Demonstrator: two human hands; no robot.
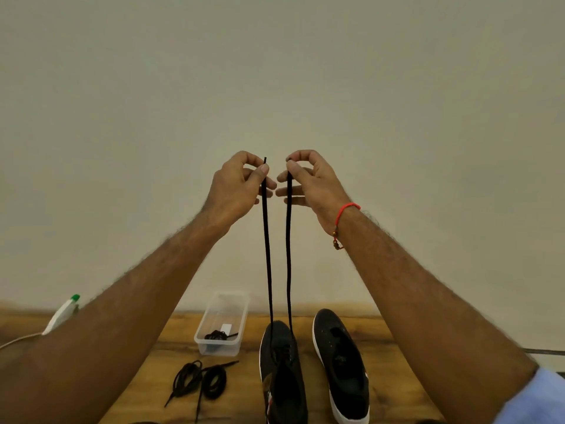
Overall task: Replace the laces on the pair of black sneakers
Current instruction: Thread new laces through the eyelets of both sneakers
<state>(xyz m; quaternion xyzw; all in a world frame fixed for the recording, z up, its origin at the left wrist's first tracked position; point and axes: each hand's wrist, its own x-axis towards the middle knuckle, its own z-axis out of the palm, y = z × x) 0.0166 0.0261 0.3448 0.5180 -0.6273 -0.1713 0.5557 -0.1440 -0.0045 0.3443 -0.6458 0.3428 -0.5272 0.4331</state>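
Two bare, hairy forearms, one with a bracelet and a bit of sleeve showing

The left hand [237,185] and its arm are totally bare, nothing worn at all. The right hand [312,182] has a thin red thread bracelet [344,213] round the wrist, with a little knotted tail hanging off it that ends in a few small brownish beads. Down at the bottom corner you can see the edge of a light blue fabric sleeve [538,399], sitting above the elbow.

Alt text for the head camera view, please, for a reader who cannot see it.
Two raised hands, left and right, each pinch one end of a black lace that runs down into the left sneaker. The other sneaker stands unlaced beside it on a wooden table, with loose laces and a small clear tub nearby.
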